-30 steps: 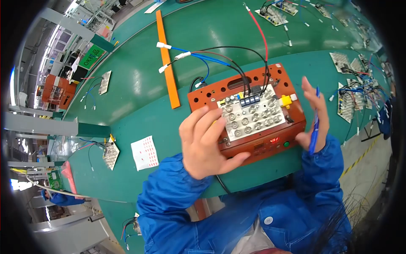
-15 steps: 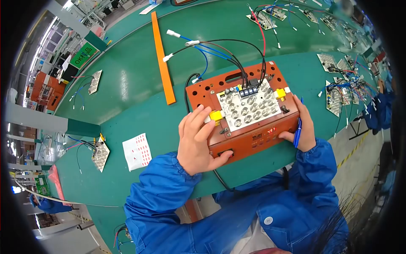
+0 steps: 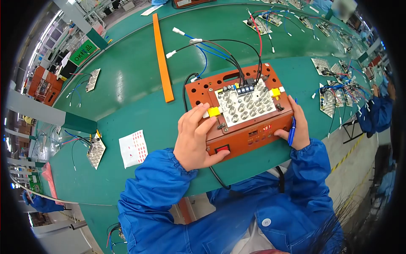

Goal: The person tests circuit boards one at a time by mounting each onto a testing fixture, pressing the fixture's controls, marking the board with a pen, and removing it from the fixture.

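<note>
A reddish-brown test box (image 3: pixel 241 143) stands on the green bench, its front display lit red. On its top lies a white circuit board (image 3: pixel 247 106) with rows of round metal parts, between a yellow clamp (image 3: pixel 214 111) and another yellow clamp (image 3: pixel 275 92). My left hand (image 3: pixel 192 137) grips the box's left front corner, fingers by the left clamp and thumb just below the red rocker switch (image 3: pixel 222 148). Around the right side curls my right hand (image 3: pixel 299 129), thumb on the front panel, with a blue pen (image 3: pixel 292 130) held against the palm. Black and blue wires (image 3: pixel 230 57) run from the board.
An orange bar (image 3: pixel 163 59) lies behind the box to the left. A sheet of red-marked labels (image 3: pixel 133 148) is at the left. Several wired boards (image 3: pixel 327 99) crowd the right side, and another board (image 3: pixel 96 151) sits far left. A blue-sleeved person (image 3: pixel 376 112) is at right.
My left thumb has slid off the rocker switch, whose red face now shows. Both hands stay on the box. The whole view has shifted slightly.
</note>
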A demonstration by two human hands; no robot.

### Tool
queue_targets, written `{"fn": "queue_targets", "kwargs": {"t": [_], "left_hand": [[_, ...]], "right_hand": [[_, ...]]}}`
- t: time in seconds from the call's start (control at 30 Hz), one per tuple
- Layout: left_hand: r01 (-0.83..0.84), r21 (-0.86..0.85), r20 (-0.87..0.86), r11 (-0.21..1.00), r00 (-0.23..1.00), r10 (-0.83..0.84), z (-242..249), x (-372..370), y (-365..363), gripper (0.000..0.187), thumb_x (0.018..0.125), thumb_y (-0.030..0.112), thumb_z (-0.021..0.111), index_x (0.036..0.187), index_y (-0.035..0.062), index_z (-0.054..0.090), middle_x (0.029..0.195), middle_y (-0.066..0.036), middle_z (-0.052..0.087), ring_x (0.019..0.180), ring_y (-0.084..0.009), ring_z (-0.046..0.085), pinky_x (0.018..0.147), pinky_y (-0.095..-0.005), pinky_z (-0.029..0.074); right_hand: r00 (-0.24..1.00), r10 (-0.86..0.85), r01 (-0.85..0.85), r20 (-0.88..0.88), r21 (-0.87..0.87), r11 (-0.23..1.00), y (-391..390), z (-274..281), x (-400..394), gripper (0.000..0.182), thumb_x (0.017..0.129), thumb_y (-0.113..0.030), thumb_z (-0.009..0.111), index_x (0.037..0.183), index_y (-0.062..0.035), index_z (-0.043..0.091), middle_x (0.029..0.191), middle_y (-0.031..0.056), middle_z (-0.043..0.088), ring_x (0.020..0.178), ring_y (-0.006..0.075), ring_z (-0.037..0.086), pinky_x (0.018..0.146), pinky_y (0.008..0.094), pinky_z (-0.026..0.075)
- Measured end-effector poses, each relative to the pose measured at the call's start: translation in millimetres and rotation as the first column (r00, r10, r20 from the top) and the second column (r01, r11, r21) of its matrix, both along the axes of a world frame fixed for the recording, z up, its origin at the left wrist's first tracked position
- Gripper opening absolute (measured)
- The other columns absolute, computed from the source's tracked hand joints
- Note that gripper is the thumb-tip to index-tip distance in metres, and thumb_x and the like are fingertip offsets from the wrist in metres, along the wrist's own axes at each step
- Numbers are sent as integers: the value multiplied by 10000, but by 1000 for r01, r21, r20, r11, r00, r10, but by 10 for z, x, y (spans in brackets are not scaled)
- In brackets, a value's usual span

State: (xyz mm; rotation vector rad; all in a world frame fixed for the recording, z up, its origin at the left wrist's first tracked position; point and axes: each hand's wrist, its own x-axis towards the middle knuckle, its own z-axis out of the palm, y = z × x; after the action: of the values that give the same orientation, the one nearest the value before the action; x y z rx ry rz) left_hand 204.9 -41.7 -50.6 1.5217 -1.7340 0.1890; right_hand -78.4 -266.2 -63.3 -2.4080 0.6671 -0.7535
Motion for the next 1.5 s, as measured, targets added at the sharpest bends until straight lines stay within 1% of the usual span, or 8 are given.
{"fn": "queue_targets", "kwargs": {"t": [0.5,0.6,1.0,1.17,1.2,1.3,1.4,1.5], "left_hand": [[17,16,-79,1000,997,-16,-52,-13,9,932,619,324,922,1388,112,439,1491,-220,402,1332,-429,446,1088,-540,335],[16,10,-85,1000,996,-15,-54,-15,14,940,618,320,923,1394,115,433,1494,-218,401,1333,-425,447,1089,-539,334],[17,-1,-99,1000,995,-17,-83,-8,7,978,603,315,932,1411,129,411,1509,-217,378,1328,-415,449,1074,-531,343],[17,-2,-111,1000,994,-17,-106,-9,7,976,605,315,930,1412,141,409,1507,-214,375,1325,-413,451,1062,-523,354],[13,-3,-109,1000,994,-13,-98,-5,-2,976,605,315,930,1412,141,409,1507,-214,375,1325,-413,451,1062,-523,354],[18,-1,-111,1000,994,-18,-61,-6,14,964,614,318,925,1410,140,410,1508,-218,373,1318,-416,458,1063,-525,353],[27,-9,-108,1000,994,-27,-79,-7,12,926,626,317,919,1393,138,433,1484,-211,379,1303,-416,471,1058,-529,364],[0,-52,-166,999,986,-9,-129,-35,10,885,636,320,915,1372,135,459,1411,-184,406,1275,-411,489,1038,-533,387]], "right_hand": [[1000,2,-2,13,33,999,-11,-35,13,1232,619,-529,901,1561,14,321,1406,187,526,1290,307,538,1097,389,408],[996,24,-22,83,-25,999,-9,-40,40,1183,602,-436,936,1546,-11,363,1256,175,574,1140,342,589,1010,408,457],[1000,9,-11,28,65,998,-28,-83,-9,1269,604,-575,885,1565,17,307,1450,194,521,1306,300,544,1102,383,416],[989,-55,76,135,-151,986,-79,1,-28,801,869,-415,768,1471,23,473,1244,174,627,1175,323,606,1067,410,432],[886,-76,77,457,17,997,1,56,71,564,1016,-399,570,1393,20,557,1067,160,685,1066,285,637,975,398,471],[767,43,-238,640,222,945,-87,393,148,510,1067,-423,454,1241,9,661,905,129,694,860,227,643,770,347,486],[845,386,-464,370,147,874,-31,976,751,508,1087,-401,425,1036,7,724,778,94,677,701,181,597,616,299,422],[788,566,-616,243,314,723,73,1171,1385,244,992,-106,572,769,-29,635,641,65,604,556,158,587,511,301,419]]}}
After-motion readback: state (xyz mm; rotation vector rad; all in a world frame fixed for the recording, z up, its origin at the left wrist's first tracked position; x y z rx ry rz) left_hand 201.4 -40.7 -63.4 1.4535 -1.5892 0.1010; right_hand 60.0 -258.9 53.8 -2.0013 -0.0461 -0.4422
